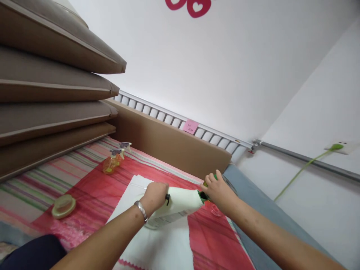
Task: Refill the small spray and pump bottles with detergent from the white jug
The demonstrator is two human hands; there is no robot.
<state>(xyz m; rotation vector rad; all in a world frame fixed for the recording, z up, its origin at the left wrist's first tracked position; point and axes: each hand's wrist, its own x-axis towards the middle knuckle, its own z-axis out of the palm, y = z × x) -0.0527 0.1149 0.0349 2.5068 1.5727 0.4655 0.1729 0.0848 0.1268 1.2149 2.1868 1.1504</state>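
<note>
A pale green-white plastic container point(180, 198) lies tilted over a white cloth point(168, 247) with a zigzag edge. My left hand point(154, 195), with a silver bangle on its wrist, is closed on its upper side, beside a small black piece. At its right end is a dark, green-rimmed mouth. There my right hand point(218, 190) has its fingers curled round a green and dark rounded object point(229, 183), mostly hidden by the hand. Whether that object touches the mouth, I cannot make out. Below the right hand sits a small clear plastic thing point(215, 210).
Two spray bottles point(111, 162) with grey-and-white heads stand at the back left. A pale green round dish point(64, 206) rests on the red striped cloth point(98, 198). Brown cushions point(56, 82) are stacked at left. A brown board point(168, 140) and radiator line the wall.
</note>
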